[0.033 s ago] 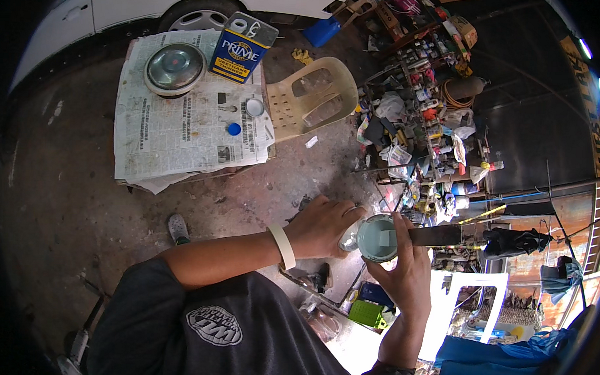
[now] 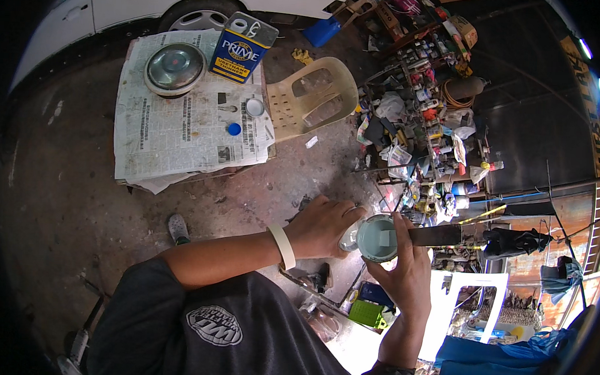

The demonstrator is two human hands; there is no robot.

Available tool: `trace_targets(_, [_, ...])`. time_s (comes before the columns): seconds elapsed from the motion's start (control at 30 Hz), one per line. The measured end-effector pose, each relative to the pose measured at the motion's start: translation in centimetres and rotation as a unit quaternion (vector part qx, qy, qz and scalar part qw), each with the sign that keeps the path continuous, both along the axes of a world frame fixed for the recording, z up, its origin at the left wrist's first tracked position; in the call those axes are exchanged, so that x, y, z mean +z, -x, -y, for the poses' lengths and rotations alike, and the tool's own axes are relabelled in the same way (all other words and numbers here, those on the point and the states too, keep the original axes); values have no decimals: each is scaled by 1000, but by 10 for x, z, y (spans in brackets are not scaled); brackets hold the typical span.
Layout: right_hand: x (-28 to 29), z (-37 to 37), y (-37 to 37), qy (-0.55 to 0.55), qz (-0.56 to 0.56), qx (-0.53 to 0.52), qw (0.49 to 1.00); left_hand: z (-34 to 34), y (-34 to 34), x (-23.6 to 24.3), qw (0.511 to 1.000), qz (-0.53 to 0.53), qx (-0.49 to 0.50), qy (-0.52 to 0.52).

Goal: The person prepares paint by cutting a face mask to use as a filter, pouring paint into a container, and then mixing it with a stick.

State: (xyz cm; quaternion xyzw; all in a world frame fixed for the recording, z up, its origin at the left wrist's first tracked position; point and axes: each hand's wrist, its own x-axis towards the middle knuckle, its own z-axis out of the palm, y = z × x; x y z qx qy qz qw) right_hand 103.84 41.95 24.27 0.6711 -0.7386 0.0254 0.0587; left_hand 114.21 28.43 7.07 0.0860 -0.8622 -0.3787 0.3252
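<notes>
In front of my body, my left hand [image 2: 322,226], with a pale band at the wrist, is closed round a clear bottle [image 2: 349,237]. The bottle's end lies against the rim of a small round cup [image 2: 370,248], which my right hand [image 2: 406,274] grips with fingers and thumb around its side. Pale grey-green liquid shows inside the cup, with a lighter rectangular patch in it. I cannot tell whether liquid is passing from the bottle. A dark flat bar [image 2: 437,236] extends rightward from behind my right fingers; whether they touch it is unclear.
A newspaper-covered table [image 2: 163,133] bears a round metal lid [image 2: 175,67], a blue rectangular can [image 2: 239,50], a white lid [image 2: 254,107] and a blue cap [image 2: 234,129]. Beside it stands a beige plastic chair [image 2: 343,83]. Crowded shelves [image 2: 441,126] and a white chair [image 2: 475,279] lie right; a white car [image 2: 131,3] is behind.
</notes>
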Motion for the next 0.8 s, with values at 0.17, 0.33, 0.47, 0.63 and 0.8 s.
trace_targets(0.17, [-1,0,1,7,0,9,1000,0,-1,1,1000,6,-1,-1])
trace_targets(0.33, [1,2,-1,6,-1,10,1000,0,-1,0,1000,7,7,4])
trace_targets(0.47, [2,2,-2,-7,1,2,1000,1,-1,-1,1000,8,5,-3])
trace_targets(0.63, [0,3,-1,6,3,0,1000,2,-2,0,1000,2,8,-5])
trace_targets(0.8, [-10,-3,7,33,73,-41,996,2,-1,-4,1000,-18,18,-8])
